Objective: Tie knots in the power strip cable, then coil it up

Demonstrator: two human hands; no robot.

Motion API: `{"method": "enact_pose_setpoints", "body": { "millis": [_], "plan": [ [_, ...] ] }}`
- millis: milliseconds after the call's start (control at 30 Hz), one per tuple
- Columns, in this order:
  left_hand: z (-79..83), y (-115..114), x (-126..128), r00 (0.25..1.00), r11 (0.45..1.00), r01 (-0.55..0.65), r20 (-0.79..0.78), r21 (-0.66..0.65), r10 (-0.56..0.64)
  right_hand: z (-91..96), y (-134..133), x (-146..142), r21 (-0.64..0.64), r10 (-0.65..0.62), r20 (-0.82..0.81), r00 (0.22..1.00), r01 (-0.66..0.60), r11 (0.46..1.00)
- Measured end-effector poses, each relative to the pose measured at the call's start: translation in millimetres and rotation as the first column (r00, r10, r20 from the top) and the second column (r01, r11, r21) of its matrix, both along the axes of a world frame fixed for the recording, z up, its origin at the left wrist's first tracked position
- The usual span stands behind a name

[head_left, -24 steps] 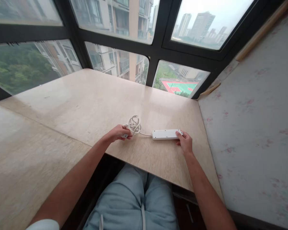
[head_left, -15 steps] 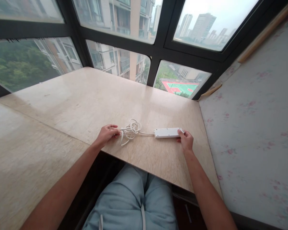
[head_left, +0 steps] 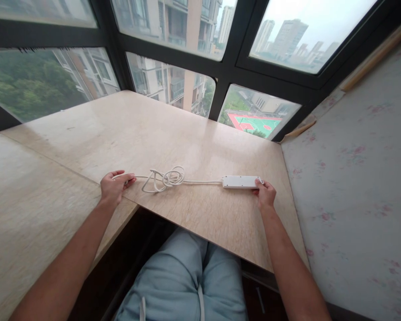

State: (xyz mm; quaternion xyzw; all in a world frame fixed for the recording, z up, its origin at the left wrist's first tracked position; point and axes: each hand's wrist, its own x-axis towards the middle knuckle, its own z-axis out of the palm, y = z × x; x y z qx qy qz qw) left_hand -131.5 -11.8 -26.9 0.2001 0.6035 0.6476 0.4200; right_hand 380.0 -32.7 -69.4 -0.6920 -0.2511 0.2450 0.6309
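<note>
A white power strip lies flat on the beige stone sill, near its right end. My right hand grips the strip's right end with closed fingers. From the strip's left end a white cord runs leftward, partly pulled straight, with a loose tangle of loops in the middle. My left hand is closed on the cord's far end at the sill's front edge; the plug is hidden inside the fingers.
Dark-framed windows close off the back of the sill. A floral padded panel rises on the right. My legs in light blue trousers sit under the sill's front edge.
My left hand has pulled the cord's end leftward, drawing the coiled bundle out into a longer line with fewer loops. The right hand stays on the power strip.
</note>
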Motion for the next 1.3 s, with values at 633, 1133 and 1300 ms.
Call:
{"method": "enact_pose_setpoints", "body": {
  "millis": [633, 1133, 1300],
  "plan": [
    [12.9, 2, -26, 0.973, 0.977, -0.209, 0.093, -0.03, 0.211, -5.8, 12, 3, 0.049, -0.068, -0.037, 0.997, 0.07, 0.996],
    [6.8, -36, 6, 0.955, 0.951, -0.163, 0.283, 0.262, 0.085, 8.2, -19, -20, 0.362, 0.187, -0.454, 0.871, -0.011, 0.932],
    [16.4, -32, 14, 0.926, 0.961, -0.102, 0.377, 0.258, -0.003, 19.3, -24, -31, 0.444, 0.336, -0.535, 0.775, -0.081, 0.893]
  ]
}}
